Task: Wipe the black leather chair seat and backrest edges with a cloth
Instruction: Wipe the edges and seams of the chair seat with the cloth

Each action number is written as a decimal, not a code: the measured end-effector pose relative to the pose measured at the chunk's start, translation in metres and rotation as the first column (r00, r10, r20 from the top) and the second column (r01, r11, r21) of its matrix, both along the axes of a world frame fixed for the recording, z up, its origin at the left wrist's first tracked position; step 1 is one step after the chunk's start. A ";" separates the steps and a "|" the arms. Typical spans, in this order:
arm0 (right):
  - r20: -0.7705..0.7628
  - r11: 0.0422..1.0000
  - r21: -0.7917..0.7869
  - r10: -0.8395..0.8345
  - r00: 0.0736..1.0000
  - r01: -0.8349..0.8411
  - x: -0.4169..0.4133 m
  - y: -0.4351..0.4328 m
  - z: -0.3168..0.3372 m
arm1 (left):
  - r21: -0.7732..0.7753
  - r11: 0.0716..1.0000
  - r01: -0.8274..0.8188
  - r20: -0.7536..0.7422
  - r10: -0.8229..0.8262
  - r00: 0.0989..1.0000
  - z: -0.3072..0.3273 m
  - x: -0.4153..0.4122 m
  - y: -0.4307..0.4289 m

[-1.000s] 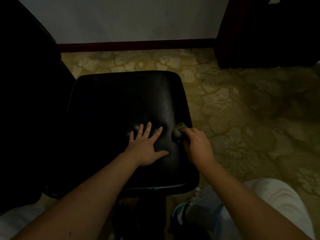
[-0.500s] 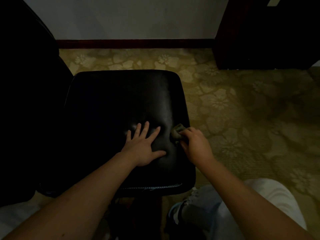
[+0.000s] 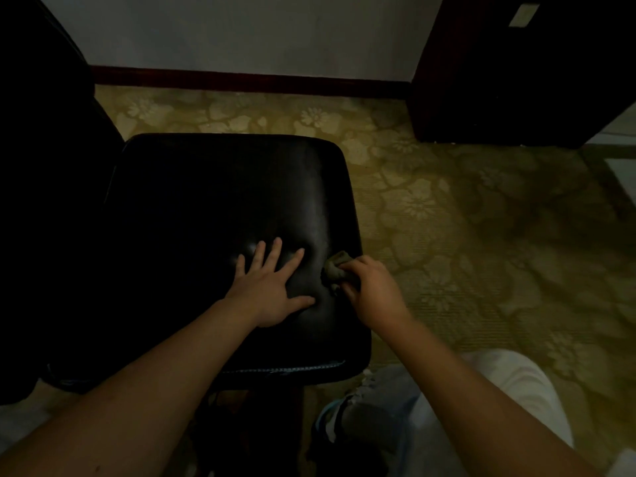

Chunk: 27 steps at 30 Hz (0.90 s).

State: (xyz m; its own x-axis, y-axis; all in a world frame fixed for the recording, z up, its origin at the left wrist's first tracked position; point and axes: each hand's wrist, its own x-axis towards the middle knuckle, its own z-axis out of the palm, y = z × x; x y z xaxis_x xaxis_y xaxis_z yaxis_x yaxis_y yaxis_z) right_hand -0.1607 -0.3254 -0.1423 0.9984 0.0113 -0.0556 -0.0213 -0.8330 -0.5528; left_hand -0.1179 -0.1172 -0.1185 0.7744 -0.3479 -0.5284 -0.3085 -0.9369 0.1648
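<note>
The black leather chair seat (image 3: 213,201) fills the middle of the head view, and its dark backrest (image 3: 41,166) rises along the left edge. My left hand (image 3: 272,290) lies flat on the seat's near right part, fingers spread. My right hand (image 3: 371,290) grips a small bunched greenish cloth (image 3: 335,270) and holds it against the seat's right edge, just right of my left hand.
Yellow flower-patterned carpet (image 3: 464,235) spreads to the right and behind the chair. A dark wooden cabinet (image 3: 516,80) stands at the back right against a pale wall (image 3: 241,29) with a dark baseboard. My light-trousered knee (image 3: 430,407) is at the bottom right.
My right hand with the cloth has shifted slightly along the seat's right edge. My left hand stays flat on the seat.
</note>
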 end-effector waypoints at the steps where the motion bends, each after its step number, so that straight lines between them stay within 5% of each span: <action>1: -0.022 1.000 -0.004 0.017 1.000 -0.017 -0.005 -0.001 0.000 | -0.003 1.000 0.004 -0.001 -0.004 1.000 0.000 0.000 0.001; 21: -0.106 0.999 -0.032 -0.025 0.994 0.022 0.005 0.004 0.006 | -0.016 1.000 -0.020 0.018 0.020 1.000 -0.002 -0.001 -0.003; 27: -0.028 0.996 -0.009 -0.085 0.996 0.085 0.007 0.010 -0.002 | -0.010 1.000 0.008 0.023 -0.008 1.000 0.007 -0.023 -0.001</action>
